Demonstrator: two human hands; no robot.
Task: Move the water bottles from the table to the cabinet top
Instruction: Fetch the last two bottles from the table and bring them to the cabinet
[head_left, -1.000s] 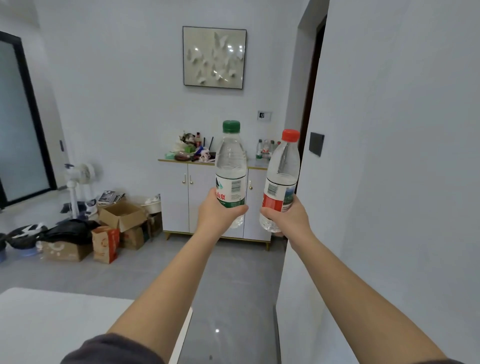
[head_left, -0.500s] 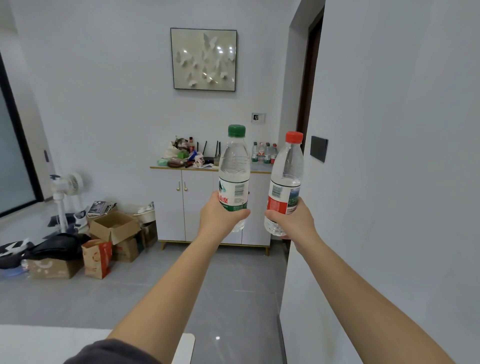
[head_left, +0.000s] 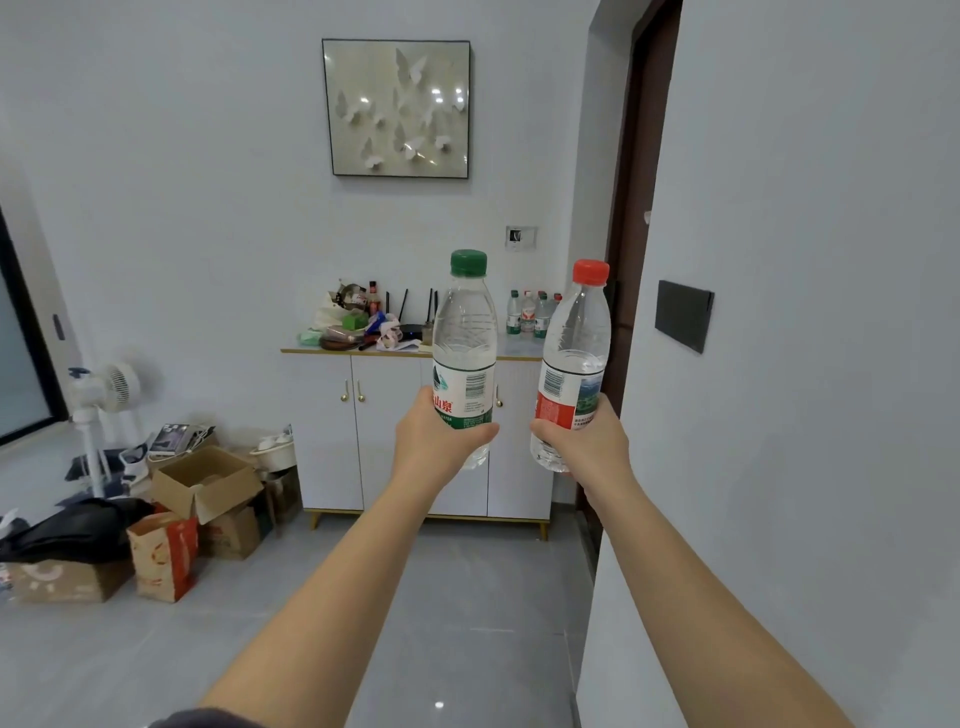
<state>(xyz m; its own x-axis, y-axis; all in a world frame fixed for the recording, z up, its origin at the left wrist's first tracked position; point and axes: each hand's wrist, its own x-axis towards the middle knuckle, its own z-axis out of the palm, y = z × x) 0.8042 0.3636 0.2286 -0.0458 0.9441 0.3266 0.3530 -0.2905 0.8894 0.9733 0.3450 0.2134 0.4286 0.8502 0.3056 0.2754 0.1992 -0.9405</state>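
We carry a green-capped water bottle (head_left: 464, 358) in our left hand (head_left: 434, 447) and a red-capped water bottle (head_left: 574, 364) in our right hand (head_left: 587, 447), both hands wrapped around the labelled waists, where the thin, likely slippery plastic seems stiffest.

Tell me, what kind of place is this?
Probably a lived-in home, a living or dining area: a white cabinet with gold handles cluttered on top, a framed butterfly artwork on the wall, and open cardboard boxes beside a white standing fan.

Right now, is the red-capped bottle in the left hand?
No, the right hand holds the red-capped bottle; the left hand holds the green-capped bottle.
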